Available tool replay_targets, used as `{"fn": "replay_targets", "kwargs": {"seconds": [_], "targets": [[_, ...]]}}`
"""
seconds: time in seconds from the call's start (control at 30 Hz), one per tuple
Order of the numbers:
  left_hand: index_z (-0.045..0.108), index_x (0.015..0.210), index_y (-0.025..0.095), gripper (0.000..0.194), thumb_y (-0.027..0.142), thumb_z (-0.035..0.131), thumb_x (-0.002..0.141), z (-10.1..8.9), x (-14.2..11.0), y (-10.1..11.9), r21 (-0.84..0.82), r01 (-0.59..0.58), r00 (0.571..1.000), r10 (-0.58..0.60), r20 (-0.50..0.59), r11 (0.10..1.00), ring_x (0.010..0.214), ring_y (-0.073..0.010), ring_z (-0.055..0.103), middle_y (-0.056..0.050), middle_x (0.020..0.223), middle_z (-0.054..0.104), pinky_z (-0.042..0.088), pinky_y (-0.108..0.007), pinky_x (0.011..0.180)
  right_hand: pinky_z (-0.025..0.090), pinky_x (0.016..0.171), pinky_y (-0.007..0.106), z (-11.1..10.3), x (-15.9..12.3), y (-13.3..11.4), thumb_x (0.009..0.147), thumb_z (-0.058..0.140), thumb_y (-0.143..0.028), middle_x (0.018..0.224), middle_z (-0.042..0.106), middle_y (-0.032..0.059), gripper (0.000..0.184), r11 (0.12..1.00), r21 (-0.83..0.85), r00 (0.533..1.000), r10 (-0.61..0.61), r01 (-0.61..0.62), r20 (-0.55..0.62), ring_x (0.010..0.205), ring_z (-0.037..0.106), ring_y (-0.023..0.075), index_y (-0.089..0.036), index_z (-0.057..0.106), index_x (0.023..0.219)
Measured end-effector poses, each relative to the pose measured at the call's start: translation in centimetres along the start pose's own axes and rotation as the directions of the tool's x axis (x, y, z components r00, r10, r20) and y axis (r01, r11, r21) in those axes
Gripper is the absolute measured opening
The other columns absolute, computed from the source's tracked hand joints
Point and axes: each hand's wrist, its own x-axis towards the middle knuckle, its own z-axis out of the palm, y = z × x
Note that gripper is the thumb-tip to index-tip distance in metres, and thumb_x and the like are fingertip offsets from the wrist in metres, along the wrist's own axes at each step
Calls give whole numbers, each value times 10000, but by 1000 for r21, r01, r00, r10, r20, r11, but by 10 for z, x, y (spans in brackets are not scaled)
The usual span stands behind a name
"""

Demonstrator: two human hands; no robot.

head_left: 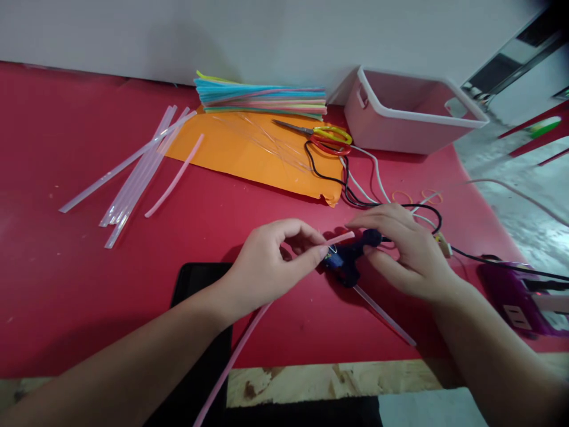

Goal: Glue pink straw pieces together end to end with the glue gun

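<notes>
My left hand point(278, 261) pinches a pink pipe cleaner point(242, 350) between thumb and fingers. Its short tip points right, over a dark blue glue gun point(341, 264), while the long tail hangs down past the table's front edge. A clear glue stick point(386, 315) sticks out of the gun toward the lower right. Around the gun's handle, my right hand point(406, 252) has its thumb on the near side and its fingers on the far side. A black tablet or phone-like slab point(200, 276) lies partly under my left forearm.
Loose glue sticks point(137, 178) and a short pink pipe cleaner point(175, 178) lie at left. An orange envelope point(249, 163) bears scissors point(317, 133) and a pipe cleaner bundle point(262, 98). Behind stands a pink bin point(400, 127). Cables point(355, 193) run toward a purple power strip point(507, 299).
</notes>
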Motion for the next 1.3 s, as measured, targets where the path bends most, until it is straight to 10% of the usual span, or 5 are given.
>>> {"fn": "replay_targets", "kwargs": {"seconds": [0.2, 0.47, 0.63, 1.3], "targets": [[702, 883, 165, 190, 340, 767, 846, -5, 5, 0, -174, 69, 995, -81, -60, 982, 740, -114, 663, -15, 849, 741, 535, -250, 730, 561, 932, 441, 7, -2, 8, 621, 498, 1, 1138, 711, 85, 623, 1000, -16, 971, -12, 16, 240, 1060, 668, 246, -219, 654, 1183], [653, 874, 174, 214, 344, 779, 842, -8, 5, 0, -367, 185, 975, -217, -47, 912, 535, -75, 584, 40, 640, 637, 489, -186, 520, 522, 703, 383, 11, -5, 19, 641, 571, -72, 934, 760, 61, 478, 971, -207, 992, 112, -121, -54, 809, 693, 250, -220, 662, 1086], [654, 865, 179, 201, 317, 795, 821, -8, 7, -4, -425, 207, 966, -253, -55, 881, 488, -55, 563, 61, 590, 619, 460, -156, 484, 443, 518, 262, 4, -7, 6, 802, 677, -214, 693, 690, -35, 183, 958, 54, 941, 288, -283, -176, 536, 594, 138, -249, 661, 981], [657, 868, 163, 186, 298, 780, 832, -7, 4, 3, -392, 192, 975, -219, -26, 900, 503, -51, 577, 56, 626, 629, 491, -150, 485, 477, 506, 264, 3, -6, 1, 787, 687, -229, 771, 716, -6, 149, 973, 193, 991, 131, -129, 5, 555, 622, 136, -252, 623, 919]]}}
